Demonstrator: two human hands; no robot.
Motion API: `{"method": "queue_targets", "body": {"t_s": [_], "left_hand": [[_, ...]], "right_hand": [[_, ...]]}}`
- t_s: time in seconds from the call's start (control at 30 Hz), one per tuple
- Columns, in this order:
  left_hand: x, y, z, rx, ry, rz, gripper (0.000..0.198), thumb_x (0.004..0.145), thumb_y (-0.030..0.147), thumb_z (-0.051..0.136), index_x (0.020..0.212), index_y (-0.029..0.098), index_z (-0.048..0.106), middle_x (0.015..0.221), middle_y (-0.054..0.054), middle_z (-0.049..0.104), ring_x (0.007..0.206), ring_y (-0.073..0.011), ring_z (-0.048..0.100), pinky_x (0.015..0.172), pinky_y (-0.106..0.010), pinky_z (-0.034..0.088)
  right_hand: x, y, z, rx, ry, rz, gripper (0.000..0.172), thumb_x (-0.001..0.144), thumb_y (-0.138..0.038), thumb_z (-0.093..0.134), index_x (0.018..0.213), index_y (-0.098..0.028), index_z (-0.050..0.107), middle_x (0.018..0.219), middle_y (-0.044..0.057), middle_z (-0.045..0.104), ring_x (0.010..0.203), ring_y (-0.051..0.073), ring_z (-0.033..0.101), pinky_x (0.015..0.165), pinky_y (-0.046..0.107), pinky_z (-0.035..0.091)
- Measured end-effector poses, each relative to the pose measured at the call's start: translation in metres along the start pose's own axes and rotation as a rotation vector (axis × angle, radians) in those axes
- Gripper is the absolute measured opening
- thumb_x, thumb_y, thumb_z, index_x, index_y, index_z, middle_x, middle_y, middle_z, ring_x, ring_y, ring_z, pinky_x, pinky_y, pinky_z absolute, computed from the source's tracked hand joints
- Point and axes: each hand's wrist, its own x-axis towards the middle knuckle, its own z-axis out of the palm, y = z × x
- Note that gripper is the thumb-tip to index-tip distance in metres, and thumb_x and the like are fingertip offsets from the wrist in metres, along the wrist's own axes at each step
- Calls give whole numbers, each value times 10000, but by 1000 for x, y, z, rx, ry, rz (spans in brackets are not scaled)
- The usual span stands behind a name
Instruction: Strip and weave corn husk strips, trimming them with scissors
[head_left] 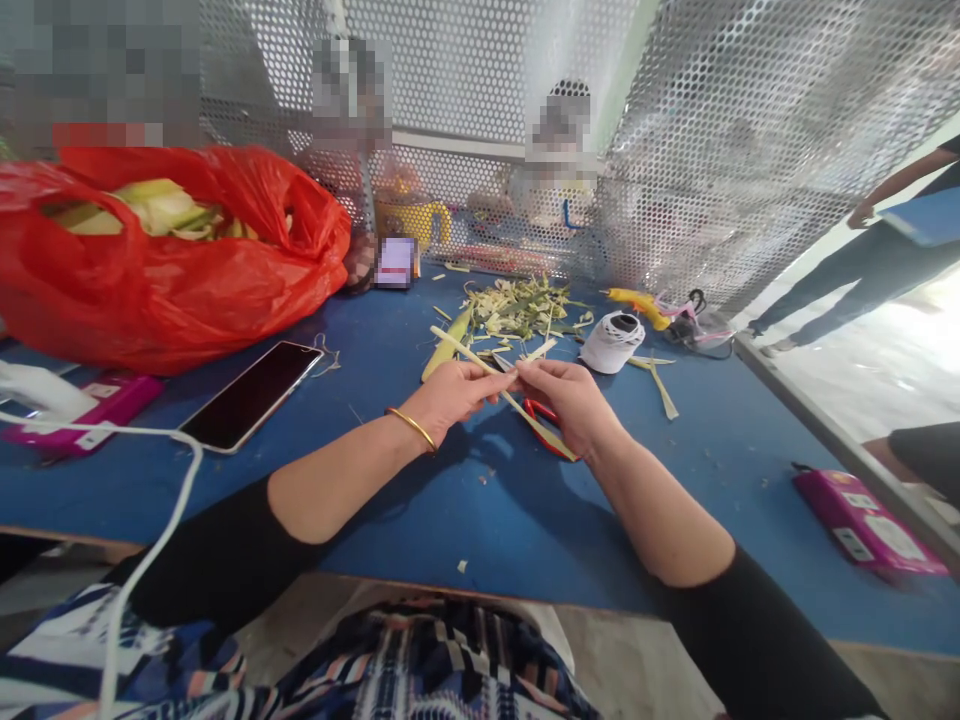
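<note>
My left hand (455, 398) and my right hand (568, 398) meet over the blue table, fingertips pinched on crossed pale husk strips (459, 345). One long strip runs diagonally from upper left, under my fingers, down to the lower right. Red-handled scissors (541, 420) lie beneath my right hand, partly covered by it. Just beyond my hands is a heap of cut husk pieces (517, 305), with a larger green husk leaf (448, 345) at its left. A white spool (611, 345) stands to the right of the heap.
A red plastic bag (195, 290) of husks fills the back left. Nearer are a phone (251, 395), a purple packet (127, 400) and a white cable (176, 510). A yellow glue gun (641, 305) lies back right, another purple packet (866, 525) at right. Perforated metal panels (457, 75) border the table; people are beyond.
</note>
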Motion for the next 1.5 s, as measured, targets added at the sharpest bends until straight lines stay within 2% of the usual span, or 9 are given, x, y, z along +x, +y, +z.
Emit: {"method": "queue_targets", "body": {"t_s": [0.23, 0.37, 0.47, 0.57, 0.67, 0.87, 1.23, 1.37, 1.5], "left_hand": [[-1, -3, 4, 96, -36, -31, 179, 693, 269, 786, 578, 169, 692, 461, 60, 409, 437, -50, 270, 443, -240, 151], [-4, -1, 5, 142, -98, -27, 169, 693, 283, 786, 592, 164, 720, 454, 56, 419, 439, -54, 279, 445, -238, 167], [-5, -3, 6, 203, -137, 36, 194, 712, 311, 791, 597, 166, 730, 465, 40, 455, 456, -67, 328, 466, -245, 213], [-6, -8, 7, 296, -133, 73, 317, 748, 350, 756, 506, 172, 655, 464, 27, 475, 474, -82, 366, 493, -251, 242], [-7, -12, 8, 354, -139, 98, 423, 740, 422, 756, 442, 180, 578, 465, 23, 484, 496, -93, 382, 515, -252, 267], [-7, -10, 6, 358, -204, 152, 398, 706, 517, 758, 500, 190, 666, 474, 15, 523, 507, -106, 410, 523, -260, 283], [-5, -9, 8, 86, -113, -7, 372, 749, 512, 758, 642, 156, 745, 530, 0, 573, 461, -69, 389, 446, -222, 240], [0, 4, 2, -139, -44, -100, 433, 833, 565, 687, 760, 149, 780, 576, -23, 605, 471, -69, 459, 450, -209, 289], [5, 15, 1, -157, -24, -143, 345, 828, 476, 729, 744, 144, 768, 575, -16, 615, 472, -65, 485, 457, -205, 299]], "right_hand": [[5, 12, -6, -290, 256, -219, 314, 725, -482, 698, 608, -207, 601, 613, 7, 593, 621, 160, 520, 658, 325, 443], [1, -4, -15, -656, 631, -633, 242, 808, -408, 671, 937, -204, 689, 998, 106, 689, 961, 257, 610, 868, 411, 475], [-7, -16, -14, -810, 417, -796, 215, 888, -396, 637, 950, -218, 739, 1086, 117, 709, 1071, 268, 620, 997, 450, 432], [-11, -16, -7, -739, -2, -575, 296, 880, -454, 646, 719, -220, 732, 820, 58, 726, 803, 208, 651, 850, 394, 501], [-11, -9, -1, -451, -140, -230, 295, 795, -480, 692, 697, -201, 696, 658, 11, 664, 549, 146, 574, 542, 294, 467], [-9, -3, 2, -246, 85, -251, 235, 687, -385, 715, 604, -211, 580, 564, -35, 536, 554, 119, 458, 529, 264, 382], [-3, -11, -10, -553, 352, -582, 202, 851, -340, 591, 701, -220, 656, 793, 44, 688, 791, 197, 616, 766, 332, 466], [1, -16, -28, -487, 457, -397, 459, 865, -569, 587, 595, -205, 660, 651, 43, 676, 681, 192, 614, 707, 331, 470], [8, -12, -34, -252, 107, -16, 599, 702, -766, 685, 637, -173, 735, 671, 77, 730, 703, 203, 668, 714, 317, 512]]}}
